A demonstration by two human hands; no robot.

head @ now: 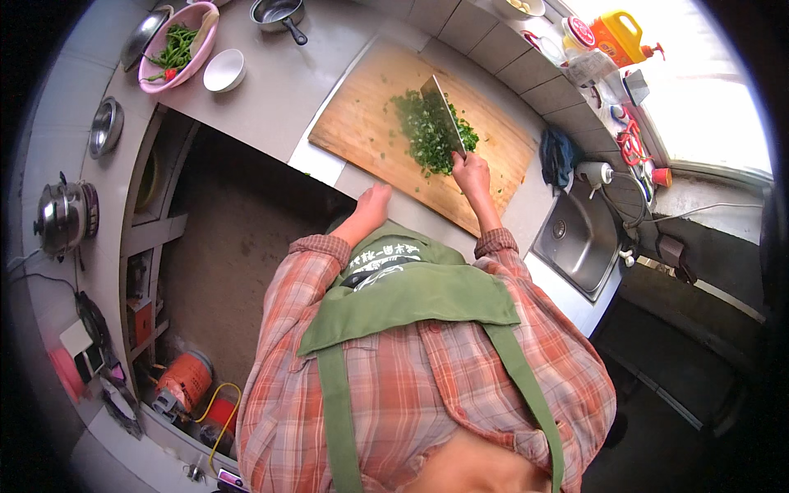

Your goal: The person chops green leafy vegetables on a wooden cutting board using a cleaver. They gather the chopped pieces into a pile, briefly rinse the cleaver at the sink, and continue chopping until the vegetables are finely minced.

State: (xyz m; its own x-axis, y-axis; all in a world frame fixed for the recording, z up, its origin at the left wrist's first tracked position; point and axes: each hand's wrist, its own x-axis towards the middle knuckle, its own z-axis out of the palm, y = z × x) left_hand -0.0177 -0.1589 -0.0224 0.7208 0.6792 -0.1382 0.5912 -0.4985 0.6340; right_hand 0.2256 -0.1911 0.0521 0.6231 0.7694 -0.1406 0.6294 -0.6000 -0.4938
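Note:
My right hand (472, 174) grips the handle of a kitchen cleaver (442, 114). The blade stands on edge among chopped green onions (425, 138), which are heaped on a wooden cutting board (363, 111). Some green bits are scattered loose around the heap. At the counter's front edge, beside the board, my left hand (373, 202) is curled in a loose fist. I see nothing in it, though its inner side is turned from view.
Left along the counter are a white bowl (224, 71), a pink basket (206, 46) of green peppers, a saucepan (277, 13) and a metal bowl (106, 127). A steel sink (576, 240) lies right of the board. Bottles and jars line the windowsill, including a yellow jug (616, 37).

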